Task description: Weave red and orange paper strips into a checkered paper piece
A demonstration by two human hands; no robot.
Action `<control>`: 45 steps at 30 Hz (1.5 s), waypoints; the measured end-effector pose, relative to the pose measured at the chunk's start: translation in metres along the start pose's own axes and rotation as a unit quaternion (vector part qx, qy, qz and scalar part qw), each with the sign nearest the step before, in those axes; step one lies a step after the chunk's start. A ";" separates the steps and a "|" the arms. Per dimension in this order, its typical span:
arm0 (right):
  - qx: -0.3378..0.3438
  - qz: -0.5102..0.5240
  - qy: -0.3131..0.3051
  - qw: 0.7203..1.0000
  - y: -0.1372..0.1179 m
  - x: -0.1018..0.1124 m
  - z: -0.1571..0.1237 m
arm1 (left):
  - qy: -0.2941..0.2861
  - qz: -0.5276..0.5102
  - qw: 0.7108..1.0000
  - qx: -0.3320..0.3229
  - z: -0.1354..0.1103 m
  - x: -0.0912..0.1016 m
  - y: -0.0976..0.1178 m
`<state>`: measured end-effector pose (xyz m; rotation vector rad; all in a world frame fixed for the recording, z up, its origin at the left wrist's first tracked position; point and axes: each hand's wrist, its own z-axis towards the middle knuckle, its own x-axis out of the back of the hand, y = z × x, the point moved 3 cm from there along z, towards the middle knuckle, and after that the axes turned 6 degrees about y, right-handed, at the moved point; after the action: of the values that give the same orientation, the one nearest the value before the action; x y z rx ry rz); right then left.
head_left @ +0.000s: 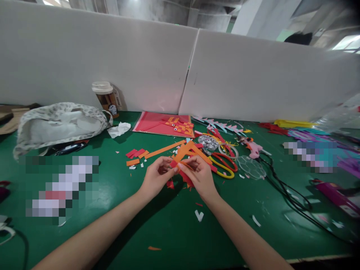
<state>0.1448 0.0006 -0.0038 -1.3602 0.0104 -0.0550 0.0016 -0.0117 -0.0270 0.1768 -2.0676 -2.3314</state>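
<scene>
Two bare forearms [112,216] are spanning the near side of the green tabletop [177,228]; farther in, the left hand [156,175] and right hand [201,175] are pinching red and orange paper strips [183,151], apparently interlacing them; the next move is probably calling for careful alignment.

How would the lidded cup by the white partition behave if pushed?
The cup would probably tip if pushed near its lid, being tall and narrow. It may slide when nudged low, since the green tabletop looks glossy. Its weight is uncertain: the contents are hidden.
</scene>
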 end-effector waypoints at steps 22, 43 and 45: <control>0.029 -0.079 -0.029 0.996 0.002 0.004 0.004 | -0.014 -0.043 0.993 0.111 0.002 0.002 -0.004; 0.049 -0.146 0.001 0.988 0.000 0.011 0.006 | -0.045 -0.055 0.989 0.131 0.002 -0.003 -0.010; 0.046 -0.137 -0.001 0.989 0.000 0.010 0.006 | -0.051 -0.044 0.990 0.126 0.002 -0.003 -0.010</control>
<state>0.1554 0.0059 -0.0024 -1.2623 -0.1791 -0.2825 0.0051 -0.0082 -0.0366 0.1583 -2.4489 -2.1592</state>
